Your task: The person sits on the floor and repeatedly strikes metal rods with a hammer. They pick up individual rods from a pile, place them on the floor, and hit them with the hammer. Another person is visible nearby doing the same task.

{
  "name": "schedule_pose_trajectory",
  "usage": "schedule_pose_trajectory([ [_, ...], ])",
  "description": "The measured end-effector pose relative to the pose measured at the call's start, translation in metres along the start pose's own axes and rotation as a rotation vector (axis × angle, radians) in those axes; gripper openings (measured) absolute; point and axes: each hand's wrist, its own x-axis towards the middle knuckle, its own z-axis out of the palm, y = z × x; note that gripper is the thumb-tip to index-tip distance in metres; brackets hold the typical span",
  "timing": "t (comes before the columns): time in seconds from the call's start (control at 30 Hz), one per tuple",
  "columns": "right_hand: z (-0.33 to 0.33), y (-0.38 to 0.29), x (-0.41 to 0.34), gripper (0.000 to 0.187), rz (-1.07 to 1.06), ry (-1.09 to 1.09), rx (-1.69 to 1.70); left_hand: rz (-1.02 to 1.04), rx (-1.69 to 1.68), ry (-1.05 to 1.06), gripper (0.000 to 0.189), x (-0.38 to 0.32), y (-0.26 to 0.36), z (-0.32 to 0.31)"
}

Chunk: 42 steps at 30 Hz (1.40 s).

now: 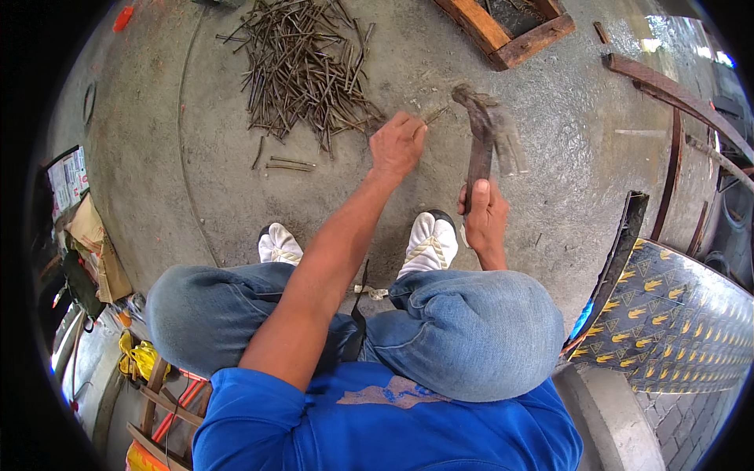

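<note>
My right hand (486, 215) is closed around the dark handle of a claw hammer (480, 126), its head blurred and pointing away from me over the concrete floor. Left of it, my left hand (397, 144) pinches a nail (437, 115) near the floor; the nail's far end sticks out toward the hammer head. A large heap of long nails (303, 73), some looking bent or rusty, lies beyond my left hand. Nearer to me, two nails (290, 164) lie side by side, with a single bent nail (258, 153) to their left.
A wooden frame (536, 42) lies at the upper right. Long wooden boards (674, 88) and a printed sheet panel (665, 318) stand or lie on the right. Cardboard (97, 247) and yellow plastic bags (141, 358) are at the left. A thin cord (184, 118) crosses the floor.
</note>
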Motion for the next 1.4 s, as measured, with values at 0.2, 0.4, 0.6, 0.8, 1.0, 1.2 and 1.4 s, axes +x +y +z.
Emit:
schedule_pose_trajectory([
  [0.2,0.005,0.009,0.016,0.054,0.155,-0.068,-0.158,0.019,0.017,0.007,0.008,0.0,0.0,0.001],
  [0.4,-0.001,0.017,-0.008,0.053,-0.067,0.032,0.166,-0.03,0.004,0.019,0.008,-0.001,0.0,0.001],
  [0.6,0.015,0.026,0.017,0.052,0.019,-0.012,-0.276,-0.03,0.001,0.019,0.011,0.001,-0.002,0.002],
  [0.8,0.005,0.014,0.014,0.055,0.013,-0.043,-0.003,-0.047,0.031,0.016,0.012,-0.001,-0.002,0.003],
  [1.0,0.014,0.01,0.016,0.055,-0.094,0.033,-0.118,-0.092,0.025,-0.007,0.012,0.002,0.0,0.002],
  [1.2,0.009,0.01,0.018,0.058,0.059,-0.043,-0.034,-0.107,0.024,-0.016,0.012,-0.001,0.002,0.001],
  [1.4,0.015,0.009,0.018,0.056,-0.063,0.022,-0.458,-0.125,0.037,-0.023,0.013,0.003,0.002,0.002],
])
